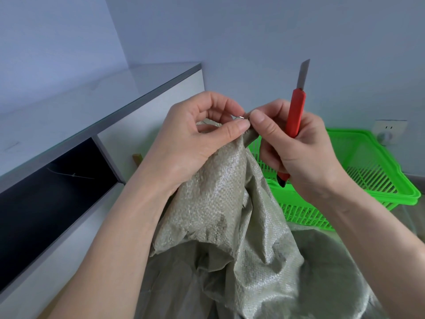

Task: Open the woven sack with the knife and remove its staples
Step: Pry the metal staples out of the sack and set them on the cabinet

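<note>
A grey-green woven sack (230, 215) hangs bunched in front of me, its top edge lifted to chest height. My left hand (195, 139) pinches that top edge between thumb and fingers. A small metal staple (241, 117) sticks out of the edge between my two thumbs. My right hand (299, 153) pinches at the staple with thumb and forefinger while its other fingers grip a red utility knife (295, 116). The knife stands nearly upright, its grey blade extended and pointing up, away from the sack.
A bright green plastic basket (368, 180) sits on the floor right behind the sack. A white cabinet (103, 107) with a grey top and a dark open compartment runs along the left. A wall socket (388, 132) is at the right, above the basket.
</note>
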